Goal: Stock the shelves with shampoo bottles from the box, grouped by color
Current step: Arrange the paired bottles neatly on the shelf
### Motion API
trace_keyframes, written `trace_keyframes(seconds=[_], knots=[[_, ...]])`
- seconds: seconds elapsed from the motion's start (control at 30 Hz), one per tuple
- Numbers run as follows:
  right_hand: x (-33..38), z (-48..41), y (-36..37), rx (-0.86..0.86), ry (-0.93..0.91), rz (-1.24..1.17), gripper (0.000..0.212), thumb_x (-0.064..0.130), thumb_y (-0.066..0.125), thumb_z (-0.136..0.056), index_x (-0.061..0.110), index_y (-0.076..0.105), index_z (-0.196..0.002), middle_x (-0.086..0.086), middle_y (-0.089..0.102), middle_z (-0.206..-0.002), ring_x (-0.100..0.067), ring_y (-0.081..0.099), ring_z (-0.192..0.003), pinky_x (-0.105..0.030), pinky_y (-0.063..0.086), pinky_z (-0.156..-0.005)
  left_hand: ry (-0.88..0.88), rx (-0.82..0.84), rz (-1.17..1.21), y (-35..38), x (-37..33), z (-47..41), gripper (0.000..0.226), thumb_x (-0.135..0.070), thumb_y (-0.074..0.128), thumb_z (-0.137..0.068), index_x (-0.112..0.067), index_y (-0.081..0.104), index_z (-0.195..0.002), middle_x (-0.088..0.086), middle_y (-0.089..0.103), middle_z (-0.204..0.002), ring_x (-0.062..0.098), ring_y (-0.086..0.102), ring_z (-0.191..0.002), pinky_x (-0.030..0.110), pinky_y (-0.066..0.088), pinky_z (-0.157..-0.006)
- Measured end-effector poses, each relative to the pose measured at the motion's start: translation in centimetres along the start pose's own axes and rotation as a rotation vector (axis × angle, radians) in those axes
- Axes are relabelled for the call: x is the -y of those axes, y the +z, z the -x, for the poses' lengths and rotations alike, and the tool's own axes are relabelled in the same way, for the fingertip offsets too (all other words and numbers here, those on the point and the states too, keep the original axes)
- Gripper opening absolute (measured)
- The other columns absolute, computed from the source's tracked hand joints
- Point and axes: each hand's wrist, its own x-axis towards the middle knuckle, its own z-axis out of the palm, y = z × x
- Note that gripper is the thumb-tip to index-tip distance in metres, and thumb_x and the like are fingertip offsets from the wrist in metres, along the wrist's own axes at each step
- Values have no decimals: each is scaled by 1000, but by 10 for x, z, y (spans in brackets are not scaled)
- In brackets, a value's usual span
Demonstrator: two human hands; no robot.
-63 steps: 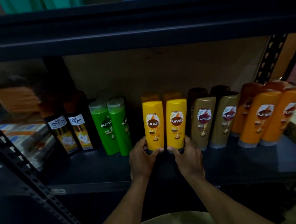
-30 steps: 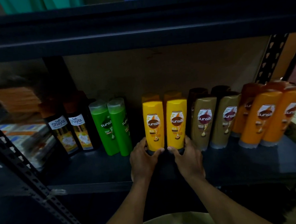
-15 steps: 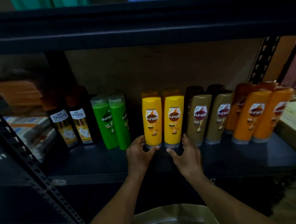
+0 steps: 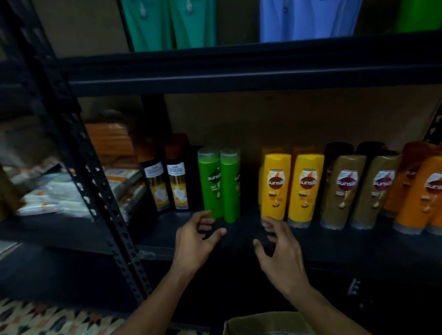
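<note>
Glossy yellow bottles (image 4: 292, 186) upright mid-shelf, flat-sided plastic, between round-capped green bottles (image 4: 219, 184) and tan bottles (image 4: 356, 189). Just below, left hand (image 4: 193, 241) and right hand (image 4: 280, 251), fingers spread and curled, gripping nothing. Cardboard box (image 4: 264, 327) underneath, open-topped.

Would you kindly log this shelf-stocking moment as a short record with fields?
left hand: open, empty, in front of the green bottles
right hand: open, empty, just below the yellow bottles
shelf row, left to right: black bottles, green, yellow, olive-brown bottles, orange bottles
grouping: same colours stand together, upright
box: below the hands, contents unclear
upper shelf: teal bottles, blue bottles
</note>
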Motion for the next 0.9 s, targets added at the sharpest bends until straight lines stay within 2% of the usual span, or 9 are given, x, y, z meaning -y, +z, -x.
trace_keyframes(seconds=[0.07, 0.17, 0.27, 0.33, 0.43, 0.53, 0.73, 0.8, 0.9], knots=[[12, -12, 21, 71, 22, -35, 61, 26, 72, -95, 29, 42, -148, 10, 51, -138, -4, 50, -126, -29, 48, -107, -18, -57, 25, -12, 10, -12, 56, -32, 87, -81, -20, 63, -129, -10, 71, -105, 5, 68, -97, 22, 59, -82], [21, -32, 50, 168, 123, -76, 76, 33, 70, -95, 31, 27, -157, 9, 38, -153, -12, 42, -138, -35, 41, -115, -38, -89, 79, -16, 23, -30, 56, -31, 85, -83, -21, 60, -133, -9, 69, -113, 9, 68, -103, 24, 57, -85], [21, -51, 74, 160, 175, -32, 89, 33, 72, -93, 24, 15, -161, 3, 28, -159, -17, 33, -145, -25, 28, -115, -54, -44, 119, -9, 34, -49, 64, -31, 82, -86, -21, 53, -142, -7, 62, -128, 10, 62, -113, 30, 53, -94], [17, -64, 87, 127, 201, -13, 93, 31, 74, -91, 19, 14, -162, -2, 29, -160, -20, 33, -145, -25, 27, -113, -55, -12, 146, -2, 43, -64, 69, -31, 83, -85, -18, 50, -144, -3, 60, -133, 13, 60, -118, 35, 53, -98], [9, -80, 97, 74, 178, -22, 92, 27, 78, -87, 17, 22, -159, -4, 42, -154, -21, 43, -139, -31, 38, -111, -24, 32, 177, 9, 47, -82, 71, -34, 86, -81, -17, 53, -142, 0, 63, -134, 16, 60, -121, 38, 54, -100], [1, -96, 100, 59, 165, -87, 84, 21, 79, -84, 19, 32, -153, -2, 56, -142, -20, 54, -128, -33, 46, -103, 0, 64, 225, 16, 50, -93, 62, -22, 85, -84, -14, 55, -138, 2, 68, -125, 17, 64, -117, 34, 57, -97], [-8, -101, 108, 19, 133, -151, 72, 23, 82, -82, 21, 43, -142, -2, 63, -129, -21, 61, -117, -45, 53, -97, 69, 109, 202, 15, 60, -95, 46, -21, 73, -92, -12, 58, -134, 1, 71, -122, 19, 70, -112, 49, 59, -93], [-10, -99, 108, -5, 128, -161, 74, 29, 85, -77, 20, 46, -140, -1, 63, -128, -20, 60, -117, -44, 53, -97, 81, 136, 191, 14, 59, -93, 43, -20, 69, -95, -13, 56, -135, 0, 70, -126, 17, 68, -116, 45, 59, -96], [-11, -92, 104, -49, 123, -119, 76, 37, 90, -69, 20, 52, -133, 0, 62, -124, -18, 60, -113, -37, 52, -93, 92, 167, 192, 10, 59, -87, 38, -5, 62, -100, -14, 53, -136, 0, 67, -129, 11, 65, -121, 27, 57, -95]])
